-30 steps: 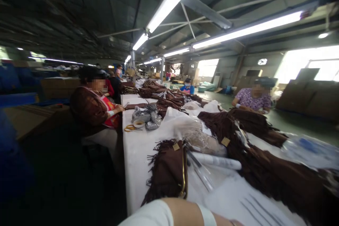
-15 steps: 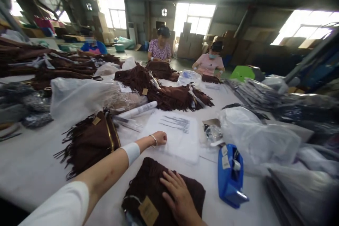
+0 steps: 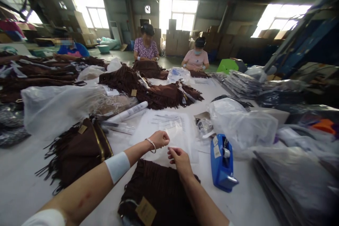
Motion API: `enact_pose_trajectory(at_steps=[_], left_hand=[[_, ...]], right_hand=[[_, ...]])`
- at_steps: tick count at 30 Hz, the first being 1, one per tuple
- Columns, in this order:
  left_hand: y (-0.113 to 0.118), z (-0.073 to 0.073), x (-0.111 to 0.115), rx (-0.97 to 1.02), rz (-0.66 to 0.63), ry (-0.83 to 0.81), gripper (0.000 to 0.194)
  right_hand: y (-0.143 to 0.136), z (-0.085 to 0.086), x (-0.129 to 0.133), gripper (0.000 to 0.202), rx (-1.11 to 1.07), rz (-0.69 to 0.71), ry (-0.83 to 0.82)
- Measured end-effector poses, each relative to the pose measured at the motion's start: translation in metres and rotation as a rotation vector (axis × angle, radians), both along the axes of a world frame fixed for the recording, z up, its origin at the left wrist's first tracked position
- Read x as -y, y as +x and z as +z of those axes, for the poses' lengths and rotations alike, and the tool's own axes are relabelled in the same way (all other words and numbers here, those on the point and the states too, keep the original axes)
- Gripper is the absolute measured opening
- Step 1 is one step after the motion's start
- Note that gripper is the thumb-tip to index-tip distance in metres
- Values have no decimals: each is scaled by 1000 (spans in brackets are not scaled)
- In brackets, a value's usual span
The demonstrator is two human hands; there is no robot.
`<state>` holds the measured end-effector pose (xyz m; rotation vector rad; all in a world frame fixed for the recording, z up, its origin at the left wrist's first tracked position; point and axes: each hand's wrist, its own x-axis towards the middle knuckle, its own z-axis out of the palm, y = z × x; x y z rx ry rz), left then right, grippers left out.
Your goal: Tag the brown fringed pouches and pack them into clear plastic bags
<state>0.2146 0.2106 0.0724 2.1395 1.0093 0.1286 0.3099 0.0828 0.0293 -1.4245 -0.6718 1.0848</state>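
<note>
My left hand [image 3: 159, 139] is over a stack of clear printed plastic bags [image 3: 182, 127], its fingers pinched on the top bag, whose printing looks creased. Just to the right, my right hand [image 3: 180, 159] has curled fingers and thumb close together near the stack's front edge; anything in them is too thin to make out. Below lies a folded dark brown fringed bag [image 3: 159, 194] with a tan tag [image 3: 146, 211], partly covered by my right forearm. Another brown fringed bag [image 3: 79, 148] with a gold zip lies to the left.
A blue tape dispenser [image 3: 222, 166] stands at right, near crumpled clear plastic [image 3: 241, 123] and grey wrapped packs [image 3: 293, 180]. Brown fringed bags [image 3: 164, 93] lie across the table's far part. A rolled printed plastic sheet [image 3: 128, 112] is left of the stack. Several people sit opposite.
My right hand has lifted off the folded brown bag and come up beside my left hand. The printing on the top plastic bag has shifted and creased. The view has turned right.
</note>
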Motion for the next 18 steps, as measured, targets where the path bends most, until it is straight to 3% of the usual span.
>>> enact_pose_trajectory(at_steps=[6, 9, 13, 14, 16, 18], left_hand=[[-7, 2, -2, 47, 22, 108, 12], [-10, 4, 8, 101, -27, 164, 14], [-13, 5, 32, 188, -163, 297, 47], [-14, 5, 36, 205, -181, 356, 47], [-15, 4, 40, 232, -180, 446, 26], [-16, 4, 37, 245, -147, 457, 18]], right_hand=[[2, -1, 5, 37, 2, -91, 38], [6, -3, 8, 38, -18, -130, 56], [10, -6, 5, 36, -61, -184, 100], [11, -6, 4, 34, -69, -194, 109], [11, -5, 3, 34, -84, -202, 126], [11, -3, 3, 38, -107, -191, 141]])
